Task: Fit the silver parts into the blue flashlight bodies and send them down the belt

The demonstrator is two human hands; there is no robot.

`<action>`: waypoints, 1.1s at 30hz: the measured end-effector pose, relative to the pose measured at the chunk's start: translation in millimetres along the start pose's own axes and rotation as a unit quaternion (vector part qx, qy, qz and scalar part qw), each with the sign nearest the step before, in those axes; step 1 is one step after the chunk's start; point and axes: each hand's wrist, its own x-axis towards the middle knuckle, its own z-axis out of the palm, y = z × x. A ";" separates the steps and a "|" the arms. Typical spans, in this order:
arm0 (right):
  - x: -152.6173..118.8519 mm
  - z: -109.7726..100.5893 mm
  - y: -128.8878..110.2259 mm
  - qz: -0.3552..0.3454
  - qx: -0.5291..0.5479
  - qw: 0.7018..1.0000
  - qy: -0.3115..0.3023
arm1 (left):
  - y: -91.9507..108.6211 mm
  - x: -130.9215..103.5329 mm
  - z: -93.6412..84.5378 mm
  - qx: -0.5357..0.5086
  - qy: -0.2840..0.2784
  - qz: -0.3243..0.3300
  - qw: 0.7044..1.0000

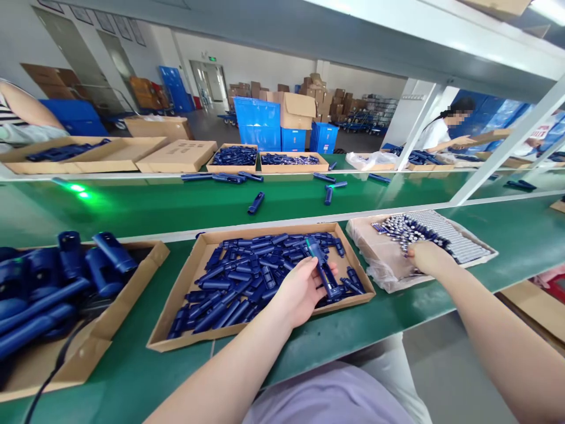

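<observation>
My left hand pinches a slotted dark-blue plastic tube, best held steady; my right hand rests among silver metallic cylinders; its pinch I cannot tell.

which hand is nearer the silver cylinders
Right. The right hand is at the silver cylinders; the left hand is off to their left, over the cardboard box.

Green table, shiny top. Directly on it, left to right: cardboard tray, second cardboard box tray in the middle, plastic-wrapped tray just beside that one. Pale rail along the back of the table. Past the rail, green belt, loose blue casings scattered on it, some near its far edge.
</observation>
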 end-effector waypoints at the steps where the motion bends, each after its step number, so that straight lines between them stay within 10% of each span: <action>1: -4.9 -2.4 -10.4 0.000 0.020 1.000 0.010 | -0.3 -0.3 -0.7 0.003 -0.006 0.003 1.000; 5: -45.7 -5.4 -79.6 -0.083 0.152 0.983 0.056 | -0.9 -1.5 -2.1 0.019 -0.030 0.014 0.999; 9: -81.0 5.3 -146.5 -0.237 0.327 0.901 0.159 | -1.2 -2.7 -0.8 0.027 -0.038 0.019 0.999; 18: -94.7 14.5 -178.9 -0.278 0.271 0.879 0.278 | -2.3 -1.0 -0.5 0.039 -0.021 -0.008 0.999; 24: -49.9 -15.5 -89.5 -0.064 0.094 0.985 0.128 | 8.8 1.1 3.7 -0.018 0.045 -0.033 0.998; 28: -10.6 -18.6 -4.1 -0.007 0.019 1.000 -0.021 | 11.9 -0.2 4.6 -0.019 0.052 -0.057 0.997; 33: 5.5 7.9 22.8 -0.040 -0.003 0.993 -0.115 | 9.1 -2.2 3.5 0.007 0.031 -0.065 0.997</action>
